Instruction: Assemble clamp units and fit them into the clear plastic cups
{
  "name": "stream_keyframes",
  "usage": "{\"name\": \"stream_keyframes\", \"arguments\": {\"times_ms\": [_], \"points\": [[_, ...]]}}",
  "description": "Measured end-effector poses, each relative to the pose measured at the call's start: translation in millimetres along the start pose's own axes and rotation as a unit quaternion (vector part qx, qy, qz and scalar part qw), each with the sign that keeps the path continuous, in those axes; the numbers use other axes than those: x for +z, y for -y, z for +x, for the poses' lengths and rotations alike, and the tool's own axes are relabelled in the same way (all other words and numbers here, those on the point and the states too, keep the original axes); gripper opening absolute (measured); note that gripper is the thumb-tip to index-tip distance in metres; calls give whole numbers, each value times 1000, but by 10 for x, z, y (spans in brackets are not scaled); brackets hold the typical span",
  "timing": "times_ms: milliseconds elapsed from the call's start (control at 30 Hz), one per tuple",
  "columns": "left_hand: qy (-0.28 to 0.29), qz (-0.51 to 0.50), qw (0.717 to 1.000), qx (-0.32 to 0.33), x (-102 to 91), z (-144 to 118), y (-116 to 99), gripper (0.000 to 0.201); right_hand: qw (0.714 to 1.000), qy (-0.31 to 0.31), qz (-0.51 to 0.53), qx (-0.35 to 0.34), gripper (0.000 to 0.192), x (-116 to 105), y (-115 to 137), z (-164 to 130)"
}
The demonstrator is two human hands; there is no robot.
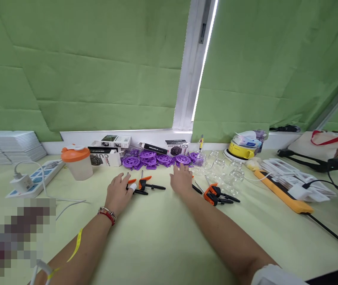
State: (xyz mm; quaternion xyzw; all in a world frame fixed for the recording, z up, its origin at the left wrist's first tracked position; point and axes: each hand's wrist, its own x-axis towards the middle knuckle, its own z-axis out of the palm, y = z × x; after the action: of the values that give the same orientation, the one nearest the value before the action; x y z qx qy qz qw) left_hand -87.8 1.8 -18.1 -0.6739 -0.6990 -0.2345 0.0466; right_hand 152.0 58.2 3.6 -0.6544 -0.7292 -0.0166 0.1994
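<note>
Evidently, the right hand [181, 180] is nearer the purple wheel-shaped holder [183, 159], which lies straight beyond it on the counter [157, 241]. Left hand [117, 193] is beside an orange-and-black clamp [141, 192] whose black handle runs rightward. Whether either hand grips anything, I cannot tell.

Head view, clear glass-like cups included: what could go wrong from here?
The right hand might push the nearby black-and-orange clamps into the clear glass-like cups, perhaps tipping some. It could also jostle the crowded purple wheel-shaped pieces at its fingertips. Drawing the left hand back might snag the loose white cable near its forearm.
</note>
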Motion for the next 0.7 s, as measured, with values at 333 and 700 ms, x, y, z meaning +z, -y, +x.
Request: {"name": "stream_keyframes", "arguments": {"times_ms": [333,700], "points": [[44,102,983,147,-5,-82,-274,46,983,66,82,-150,39,200,-93,-158],[39,76,991,106,-167,-174,-165,38,929,92,191,-302,37,302,647,-383]]}}
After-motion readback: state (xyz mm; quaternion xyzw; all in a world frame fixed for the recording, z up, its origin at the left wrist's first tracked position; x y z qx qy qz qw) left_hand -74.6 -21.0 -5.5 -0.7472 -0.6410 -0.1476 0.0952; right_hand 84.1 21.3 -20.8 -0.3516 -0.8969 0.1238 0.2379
